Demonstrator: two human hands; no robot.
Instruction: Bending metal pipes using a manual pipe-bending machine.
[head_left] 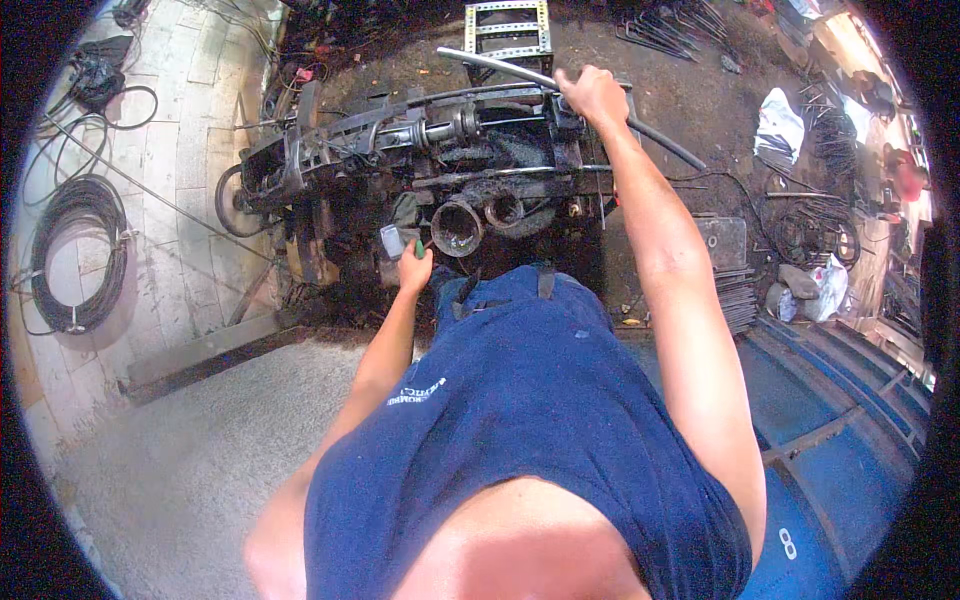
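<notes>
My right hand [595,95] is wrapped round a long metal bar [500,68] above the far right side of a black, greasy machine [350,150]. The bar slants from upper left to lower right; its left part is pale, its right part dark. Low at the machine's near side, my left hand [416,268] is closed on a small tool with a green handle [420,247]. A pale, flat rectangular piece [392,240] shows just beside it; whether it belongs to the tool I cannot tell. Two round metal openings, the larger a cup-like mouth [457,229], face me right of that hand.
A coil of black cable [78,255] lies on the pale floor at left. Beyond the machine stands a yellow-edged metal step frame [508,30]. Bundles of thin rods [670,30], a white sack [779,125] and a wire coil [815,228] lie at right, near blue metal panels [850,450].
</notes>
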